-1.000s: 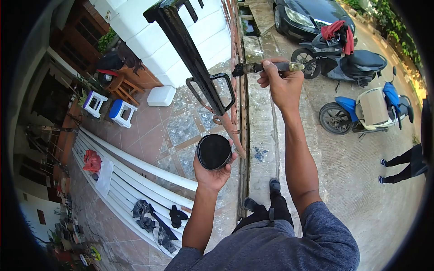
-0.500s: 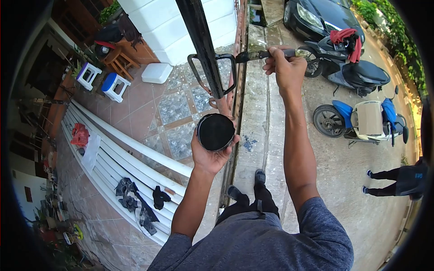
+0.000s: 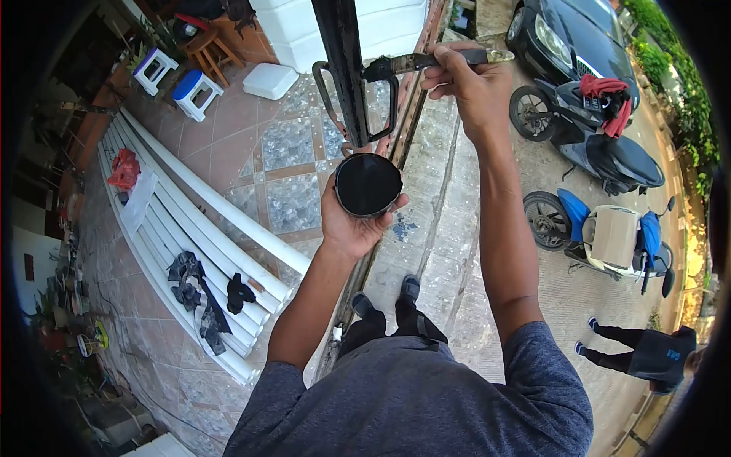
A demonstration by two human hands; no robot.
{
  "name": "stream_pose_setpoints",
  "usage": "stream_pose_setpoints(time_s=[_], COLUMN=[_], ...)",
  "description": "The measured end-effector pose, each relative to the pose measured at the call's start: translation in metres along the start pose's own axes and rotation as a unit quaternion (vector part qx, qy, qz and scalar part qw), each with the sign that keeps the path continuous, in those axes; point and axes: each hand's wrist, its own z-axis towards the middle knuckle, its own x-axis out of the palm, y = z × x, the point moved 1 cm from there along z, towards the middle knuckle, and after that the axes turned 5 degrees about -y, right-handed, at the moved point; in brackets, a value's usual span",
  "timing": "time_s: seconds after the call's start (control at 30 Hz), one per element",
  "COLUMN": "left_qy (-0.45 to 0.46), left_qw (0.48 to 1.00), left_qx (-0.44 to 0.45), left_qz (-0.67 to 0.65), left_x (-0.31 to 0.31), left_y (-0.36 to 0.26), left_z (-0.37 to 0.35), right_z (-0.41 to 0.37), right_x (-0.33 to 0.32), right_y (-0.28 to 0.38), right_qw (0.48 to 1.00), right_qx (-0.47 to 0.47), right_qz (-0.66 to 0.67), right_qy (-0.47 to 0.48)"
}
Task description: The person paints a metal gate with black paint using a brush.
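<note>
My left hand (image 3: 352, 227) is wrapped around a round can of black paint (image 3: 368, 185), its open top facing up at me. Between the thumb and fingers of my right hand (image 3: 468, 84) is a paintbrush (image 3: 415, 62), held nearly level. Its black, paint-loaded bristles meet the handle on the right side of a black metal post (image 3: 341, 53). That post is coated in glossy black and has a loop-shaped handle (image 3: 394, 110) on each side. The can sits just below the lower end of the black section.
White pipes (image 3: 205, 206) lie on the tiled floor at left, with bags and dark cloths on them. Two stools (image 3: 196, 91) and a white box (image 3: 270, 81) stand behind. Parked at right are two motorbikes (image 3: 586, 129) and a dark car (image 3: 567, 38). Another person (image 3: 647, 354) stands at far right.
The brush has moved left and up, from beside the right handle to its top by the post. My view has turned, and the can appears closer under the post.
</note>
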Motion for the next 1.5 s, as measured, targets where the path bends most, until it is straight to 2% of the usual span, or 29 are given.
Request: stream_pose_setpoints(time_s=[0.13, 0.47, 0.57, 0.77, 0.97, 1.23, 1.37, 1.5], left_qy=[-0.001, 0.026, 0.010, 0.014, 0.000, 0.030, 0.029, -0.026], left_qw=[1.000, 0.998, 0.998, 0.999, 1.000, 0.998, 0.998, 0.994], left_qx=[0.008, 0.065, 0.058, 0.032, 0.014, 0.048, 0.057, 0.105], left_qz=[-0.020, -0.010, -0.018, -0.014, -0.020, -0.002, -0.020, 0.029], left_x=[0.004, 0.010, 0.013, 0.021, 0.022, 0.009, 0.008, 0.020], left_y=[0.004, 0.027, 0.030, 0.038, 0.044, 0.042, 0.036, 0.035], left_z=[0.011, 0.020, 0.019, 0.024, 0.035, 0.039, 0.038, 0.036], right_z=[0.002, -0.001, -0.017, -0.037, -0.046, -0.050, -0.053, -0.054], right_x=[-0.019, -0.056, -0.080, -0.104, -0.089, -0.059, -0.062, -0.065], right_y=[-0.011, 0.007, 0.005, 0.012, 0.035, 0.029, 0.029, 0.029], right_qw=[1.000, 0.998, 0.998, 0.996, 0.993, 0.976, 0.984, 0.989], right_qx=[-0.006, -0.008, 0.017, 0.043, 0.025, 0.009, 0.030, 0.039], right_qz=[-0.011, 0.064, 0.049, 0.051, -0.005, -0.098, -0.063, -0.008], right_qy=[0.000, -0.018, 0.028, 0.053, 0.112, 0.194, 0.163, 0.142])
